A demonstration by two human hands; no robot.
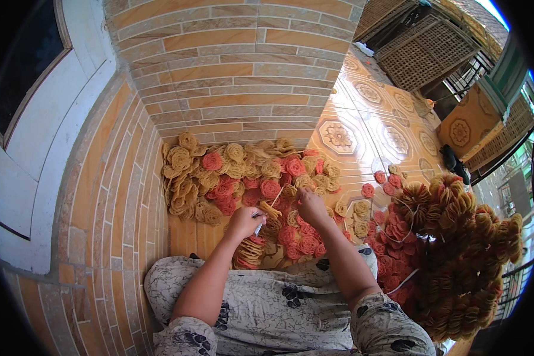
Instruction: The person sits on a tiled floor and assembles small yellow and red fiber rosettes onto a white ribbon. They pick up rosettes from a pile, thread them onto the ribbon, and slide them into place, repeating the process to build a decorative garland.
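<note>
My left hand point(245, 223) is closed round a thin white, bluish stick-like piece point(258, 229), which pokes out below the fingers. Beside those fingers is a small bunch of tan discs point(270, 209), and a thin pale strand point(277, 196) slants up from it. My right hand point(312, 206) is closed just right of the strand, fingertips bunched; what they grip is hidden. Pink and tan rosette-shaped discs point(271, 189), like dried crackers, cover the floor beneath both hands. Under my left hand sits a layered stack of discs point(249, 254), close to my lap.
At right, a large heap of strung disc bundles point(457, 237) with white string rises next to me. Loose pink discs point(391, 267) lie against it. A brick-patterned wall point(231, 77) stands ahead, a white door point(53, 142) at left. Woven panels point(427, 50) are beyond the tiled floor point(385, 113).
</note>
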